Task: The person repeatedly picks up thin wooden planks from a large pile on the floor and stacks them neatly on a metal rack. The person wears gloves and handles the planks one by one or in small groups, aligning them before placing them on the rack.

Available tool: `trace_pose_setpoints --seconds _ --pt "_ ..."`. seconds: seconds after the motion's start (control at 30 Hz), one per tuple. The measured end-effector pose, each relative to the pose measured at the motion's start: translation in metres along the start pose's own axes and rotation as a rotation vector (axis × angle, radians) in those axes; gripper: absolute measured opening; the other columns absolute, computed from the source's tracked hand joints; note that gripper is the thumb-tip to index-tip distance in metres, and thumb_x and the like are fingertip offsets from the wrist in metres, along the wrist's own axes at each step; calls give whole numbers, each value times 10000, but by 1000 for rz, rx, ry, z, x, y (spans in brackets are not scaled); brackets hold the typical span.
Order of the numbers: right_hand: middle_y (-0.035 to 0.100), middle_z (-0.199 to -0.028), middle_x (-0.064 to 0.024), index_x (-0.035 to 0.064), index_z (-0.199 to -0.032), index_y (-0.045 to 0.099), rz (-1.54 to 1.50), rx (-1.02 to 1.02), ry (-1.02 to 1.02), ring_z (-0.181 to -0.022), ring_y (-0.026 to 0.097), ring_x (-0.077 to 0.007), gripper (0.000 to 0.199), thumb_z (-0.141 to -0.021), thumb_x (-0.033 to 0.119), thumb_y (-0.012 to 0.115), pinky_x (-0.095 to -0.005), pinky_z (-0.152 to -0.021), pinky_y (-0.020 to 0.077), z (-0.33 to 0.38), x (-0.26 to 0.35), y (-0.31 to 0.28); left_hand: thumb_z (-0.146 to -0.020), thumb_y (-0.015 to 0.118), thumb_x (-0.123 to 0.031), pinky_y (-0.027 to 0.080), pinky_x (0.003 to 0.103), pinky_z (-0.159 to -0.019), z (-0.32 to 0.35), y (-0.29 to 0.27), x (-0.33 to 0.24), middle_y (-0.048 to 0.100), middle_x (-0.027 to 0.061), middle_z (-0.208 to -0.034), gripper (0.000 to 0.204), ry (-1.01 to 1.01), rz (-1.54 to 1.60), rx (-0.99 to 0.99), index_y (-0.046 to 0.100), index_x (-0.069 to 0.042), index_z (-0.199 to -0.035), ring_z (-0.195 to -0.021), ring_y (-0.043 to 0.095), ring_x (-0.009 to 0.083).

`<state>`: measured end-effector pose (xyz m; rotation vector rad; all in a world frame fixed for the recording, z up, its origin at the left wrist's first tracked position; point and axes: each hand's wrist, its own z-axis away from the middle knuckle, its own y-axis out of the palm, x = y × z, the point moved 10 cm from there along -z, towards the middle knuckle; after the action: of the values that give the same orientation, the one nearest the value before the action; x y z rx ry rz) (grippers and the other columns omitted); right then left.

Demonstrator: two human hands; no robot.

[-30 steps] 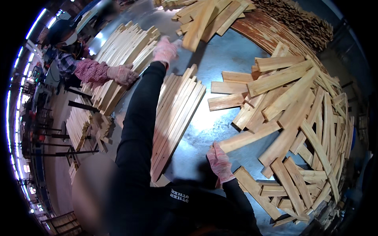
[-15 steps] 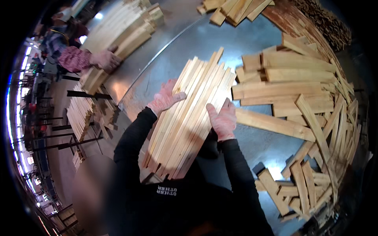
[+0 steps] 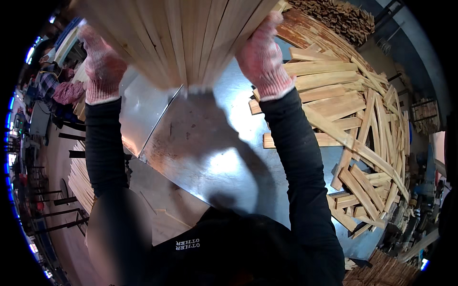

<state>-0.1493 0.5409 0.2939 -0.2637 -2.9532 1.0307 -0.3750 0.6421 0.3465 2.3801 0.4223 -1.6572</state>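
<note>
A bundle of pale wooden slats (image 3: pixel 183 40) is raised in front of me at the top of the view, its far end cut off by the picture's edge. My left hand (image 3: pixel 102 64), in a pinkish knitted glove, grips its left side. On the opposite side my right hand (image 3: pixel 263 59), gloved alike, presses against the outer slats. The fingertips of both hands are partly hidden behind the wood. Beneath the bundle lies a shiny metal tabletop (image 3: pixel 191 128), with a shadow across it.
Loose boards (image 3: pixel 334 102) lie heaped on the table's right side. Farther back is a large stack of wood pieces (image 3: pixel 336 21). At the left stands another person (image 3: pixel 55 88) in a plaid sleeve. More slats (image 3: pixel 80 178) rest on a black-armed rack below the table's left edge.
Both hands have lifted the slat bundle up and away from my body, from low over the table's near edge to the top of the view. My arms are now stretched forward.
</note>
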Motion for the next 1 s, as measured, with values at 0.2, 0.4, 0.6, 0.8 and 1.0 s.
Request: trace_pose_setpoints --seconds 0.2,0.4,0.6,0.8,1.0 --pt "531 -1412 -168 54 -1526 200 -1627 564 684 -1246 567 -253 730 -944 122 636 -371 -1019 490 152 35 116 -881 781 -298 435 356 -1097 144 -29 182 624 103 -1303 583 -250 179 -920 576 -44 -1365 -1237 564 209" --pt "477 -1469 -172 170 -1619 -70 -2017 761 1412 -1306 500 -271 1104 -880 100 747 -359 -1065 439 347 141 121 -884 708 -149 516 382 -993 265 71 298 529 131 -1428 873 -642 470 -968 218 -122 -1605 -1234 574 250" --pt "509 -1427 -163 189 -1598 -173 -1697 918 1430 -1204 540 -228 1186 -875 78 760 -310 -1050 427 350 243 141 -866 744 -217 423 320 -1067 341 -21 307 536 102 -1406 887 -719 476 -861 252 -103 -1595 -1225 558 218" --pt "643 -1200 -234 33 -1543 -225 -1067 1474 918 -1077 643 -314 1167 -922 461 666 -355 -956 480 280 343 185 -912 582 -598 424 390 -1055 373 -181 269 582 153 -1392 761 -1238 -731 -503 468 -93 -1470 -1257 570 303" --pt "700 -914 -202 -104 -1466 147 -1100 1827 268 -936 684 -360 967 -933 618 508 -389 -878 517 269 428 245 -902 541 -675 449 440 -1006 366 -279 246 639 196 -1269 715 -1215 -1180 -581 592 -97 -1320 -1192 597 361"
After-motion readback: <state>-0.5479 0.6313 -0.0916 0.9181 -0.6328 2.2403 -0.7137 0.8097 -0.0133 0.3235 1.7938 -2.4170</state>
